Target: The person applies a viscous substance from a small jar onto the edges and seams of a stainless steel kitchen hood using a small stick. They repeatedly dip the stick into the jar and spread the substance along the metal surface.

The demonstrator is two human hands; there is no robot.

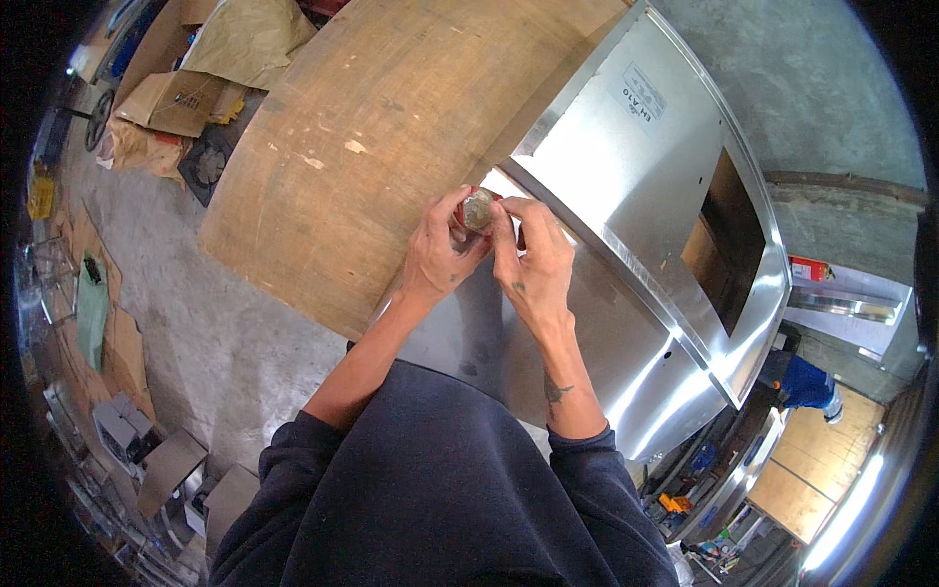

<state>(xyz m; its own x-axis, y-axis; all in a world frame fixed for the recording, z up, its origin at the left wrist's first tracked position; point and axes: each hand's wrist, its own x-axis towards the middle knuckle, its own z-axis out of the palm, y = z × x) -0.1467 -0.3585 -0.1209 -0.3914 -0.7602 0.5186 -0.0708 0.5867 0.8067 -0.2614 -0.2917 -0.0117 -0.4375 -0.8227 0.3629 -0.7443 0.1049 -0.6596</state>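
Observation:
Between my two hands is a small round piece (477, 210) with a dull brownish-clear face and some red at its edge; its exact kind does not show. My left hand (435, 252) grips its left side, thumb and fingers curled round it. From the right, my right hand (534, 256) pinches its edge with thumb and forefinger. Both hands are above the meeting place of a wooden board (333, 186) and a shiny sheet-metal panel (587, 147). The panel has a raised lip, a rectangular cutout and a label. Fingers hide part of the round piece.
Cardboard boxes (176, 101) and brown paper lie at the far left, beside a dark fan-like part (205, 161). Grey metal pieces (171, 474) stand on the floor at lower left. A person in blue (807, 382) is at the right, below a red extinguisher (810, 269).

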